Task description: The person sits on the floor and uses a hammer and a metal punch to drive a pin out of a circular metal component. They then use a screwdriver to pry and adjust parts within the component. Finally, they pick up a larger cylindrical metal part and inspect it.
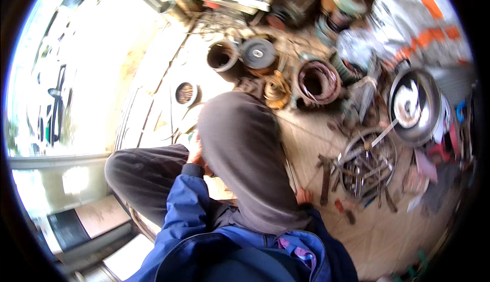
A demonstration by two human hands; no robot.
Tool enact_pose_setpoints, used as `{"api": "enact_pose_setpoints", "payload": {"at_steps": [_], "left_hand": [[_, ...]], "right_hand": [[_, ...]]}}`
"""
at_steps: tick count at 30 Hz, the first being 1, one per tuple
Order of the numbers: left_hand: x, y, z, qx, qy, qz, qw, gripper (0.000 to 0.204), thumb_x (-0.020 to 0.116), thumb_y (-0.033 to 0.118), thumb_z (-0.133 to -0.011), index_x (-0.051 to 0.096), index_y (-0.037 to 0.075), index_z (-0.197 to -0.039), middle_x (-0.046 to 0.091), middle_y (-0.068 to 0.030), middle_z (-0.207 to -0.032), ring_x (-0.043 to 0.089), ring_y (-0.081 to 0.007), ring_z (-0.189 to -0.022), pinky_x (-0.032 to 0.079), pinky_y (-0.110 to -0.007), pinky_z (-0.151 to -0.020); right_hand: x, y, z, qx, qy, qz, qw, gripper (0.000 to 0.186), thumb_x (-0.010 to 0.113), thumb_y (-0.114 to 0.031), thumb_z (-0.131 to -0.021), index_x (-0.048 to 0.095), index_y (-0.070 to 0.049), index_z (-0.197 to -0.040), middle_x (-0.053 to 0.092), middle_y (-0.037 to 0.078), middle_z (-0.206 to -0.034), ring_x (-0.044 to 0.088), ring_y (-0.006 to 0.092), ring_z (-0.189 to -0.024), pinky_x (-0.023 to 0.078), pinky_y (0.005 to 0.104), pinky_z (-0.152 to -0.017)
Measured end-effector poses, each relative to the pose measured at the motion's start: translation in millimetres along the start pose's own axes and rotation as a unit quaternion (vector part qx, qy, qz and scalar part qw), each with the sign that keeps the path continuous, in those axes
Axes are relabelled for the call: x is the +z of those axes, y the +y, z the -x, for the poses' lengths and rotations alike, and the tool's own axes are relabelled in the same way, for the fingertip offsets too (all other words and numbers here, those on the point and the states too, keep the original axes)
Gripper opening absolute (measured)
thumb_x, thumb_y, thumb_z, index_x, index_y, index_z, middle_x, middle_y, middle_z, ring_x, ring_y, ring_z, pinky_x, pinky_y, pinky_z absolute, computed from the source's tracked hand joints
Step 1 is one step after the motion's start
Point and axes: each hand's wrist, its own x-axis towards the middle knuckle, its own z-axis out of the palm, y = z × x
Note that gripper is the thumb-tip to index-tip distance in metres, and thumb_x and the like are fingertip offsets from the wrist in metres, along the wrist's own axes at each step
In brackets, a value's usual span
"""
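Note:
My left hand reaches down between my bent legs, and the right knee hides most of its fingers. Something pale shows beside it, too blurred to name. At the outer side of my right thigh is my right hand, only partly in sight, with its fingers curled in. A long thin metal rod runs forward from that hand along the thigh. On the floor to the right lie several hand tools, including a dark flat bar and a red-handled tool.
A wheel-shaped metal basket of tools and a steel bowl stand right. Ahead are a motor housing with copper windings, a yellowish metal part, a grey cylinder and a small bowl of small brown pieces.

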Motion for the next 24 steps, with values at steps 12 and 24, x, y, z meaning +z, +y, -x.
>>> {"api": "enact_pose_setpoints", "payload": {"at_steps": [12,24], "left_hand": [[55,23,13,0.146,0.142,-0.062,0.977,0.085,0.079,0.035,-0.089,0.042,-0.009,-0.153,0.055,-0.0287,-0.148,0.055,-0.0372,-0.138,0.041,-0.042,-0.118],[51,16,11,0.144,0.131,-0.212,0.958,0.138,0.101,0.039,-0.059,0.02,-0.006,-0.162,0.026,-0.0314,-0.164,0.028,-0.0458,-0.153,0.029,-0.049,-0.127]], "right_hand": [[-337,-41,43,-0.016,0.105,-0.542,0.834,0.053,0.057,-0.059,-0.105,0.07,-0.008,-0.103,0.047,-0.005,-0.064,0.037,0.0069,-0.044,0.025,0.0234,-0.039],[-559,-401,34,-0.416,0.248,0.039,0.874,0.019,0.064,-0.011,-0.101,0.069,0.005,-0.092,0.055,0.0,-0.07,0.047,0.0082,-0.066,0.039,0.0296,-0.059]]}}
